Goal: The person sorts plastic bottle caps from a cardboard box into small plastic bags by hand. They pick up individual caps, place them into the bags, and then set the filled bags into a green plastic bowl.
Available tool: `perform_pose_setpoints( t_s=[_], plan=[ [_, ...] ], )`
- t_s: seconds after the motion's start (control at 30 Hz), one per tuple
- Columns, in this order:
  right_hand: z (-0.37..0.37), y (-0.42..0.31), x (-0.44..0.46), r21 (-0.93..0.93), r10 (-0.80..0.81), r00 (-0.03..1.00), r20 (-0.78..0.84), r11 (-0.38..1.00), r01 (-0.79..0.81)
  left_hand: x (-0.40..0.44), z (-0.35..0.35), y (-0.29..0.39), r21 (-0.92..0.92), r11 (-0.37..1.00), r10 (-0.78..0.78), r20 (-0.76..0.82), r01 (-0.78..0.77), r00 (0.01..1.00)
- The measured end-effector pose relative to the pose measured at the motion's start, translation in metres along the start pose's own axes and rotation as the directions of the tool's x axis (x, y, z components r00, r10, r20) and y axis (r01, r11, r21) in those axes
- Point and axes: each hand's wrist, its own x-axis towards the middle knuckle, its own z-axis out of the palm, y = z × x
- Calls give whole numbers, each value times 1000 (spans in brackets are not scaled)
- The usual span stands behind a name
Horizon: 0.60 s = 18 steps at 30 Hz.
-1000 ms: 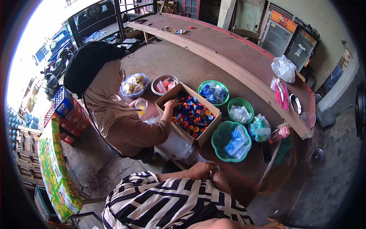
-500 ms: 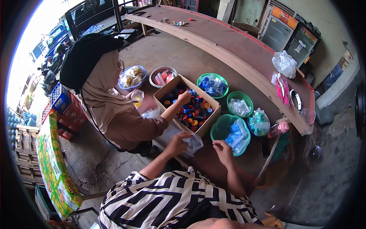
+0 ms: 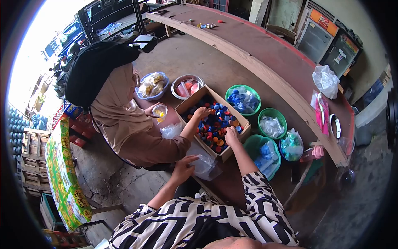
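A cardboard box [image 3: 182, 107] full of blue, red and orange bottle caps [image 3: 219, 124] stands on the table. My left hand [image 3: 183, 168] grips a clear plastic bag [image 3: 204, 166] just in front of the box. Over the box's right part, my right hand [image 3: 233, 135] reaches down to the caps, its fingertips too small to make out. A co-worker's hand [image 3: 202, 113] is in the caps further left. That person's other hand holds a clear bag with yellow caps [image 3: 159, 112]. Another clear bag [image 3: 171, 131] lies beside the box.
Green basins [image 3: 244, 99] [image 3: 272, 123] [image 3: 263, 155] with bagged caps stand right of the box. Behind it are a metal bowl [image 3: 188, 86] and a blue basin [image 3: 152, 86]. The co-worker [image 3: 124, 103] stands at the left. A raised wooden ledge [image 3: 248, 60] runs behind.
My right hand has moved forward from beside the green basin into the box. My left hand still has the clear bag and has shifted slightly left. The co-worker's hand remains over the caps.
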Motion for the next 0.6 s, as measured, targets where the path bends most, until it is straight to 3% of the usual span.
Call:
perform_pose_setpoints(
  t_s=[0.03,0.17,0.27,0.33,0.47,0.6],
  plan=[
    [16,8,9,-125,51,998,33,991,-46,1,-1,-2,10,1000,-10,9,10,1000],
    [14,1,14,-183,164,981,104,973,-144,13,-5,-6,31,999,12,31,-13,999],
    [5,5,11,-51,136,989,56,990,-134,27,-7,1,20,1000,7,47,-8,999],
    [8,16,6,60,-14,1000,14,998,13,39,-7,-1,33,999,14,65,-16,998],
    [6,23,5,246,-107,989,-98,961,128,58,0,-4,57,996,69,110,-76,992],
    [1,25,3,335,-127,983,-132,928,165,66,13,7,81,996,18,147,-30,989]
  ],
)
